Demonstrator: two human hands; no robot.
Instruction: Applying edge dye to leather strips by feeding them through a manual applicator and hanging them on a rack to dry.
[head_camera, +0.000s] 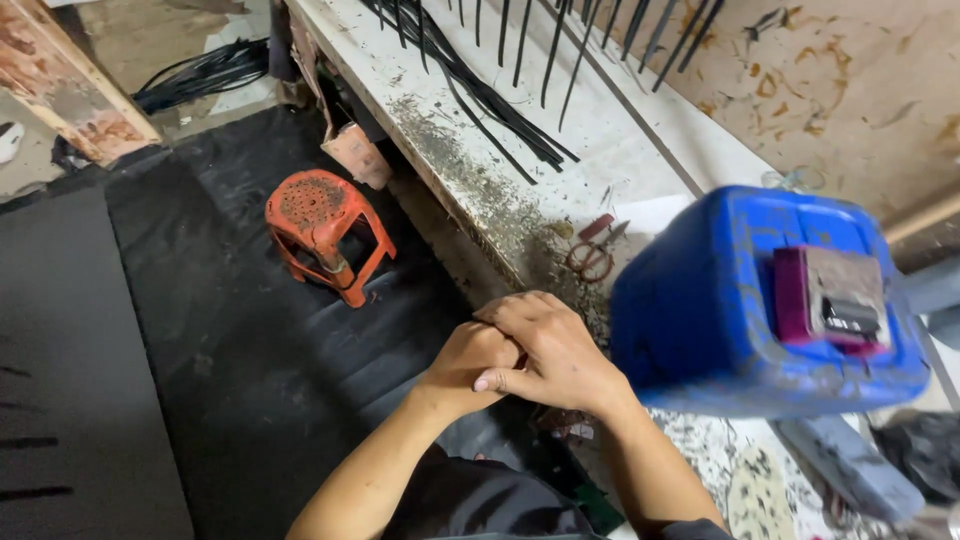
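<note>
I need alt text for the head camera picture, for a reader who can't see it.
A person's right hand rests over their left hand at the edge of a dusty white workbench. Beside them stands a blue plastic canister, with small scissors and black strips on the bench and an orange stool on the dark floor.

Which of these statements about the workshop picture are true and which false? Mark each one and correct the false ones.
1. The left hand and right hand are clasped together. True.
2. The plastic stool is green. False: it is orange-red.
3. The blue container stands on the floor mat. False: it sits on the workbench.
4. Black strips lie on the workbench. True.
5. Scissors lie beside the blue container. True.
</note>
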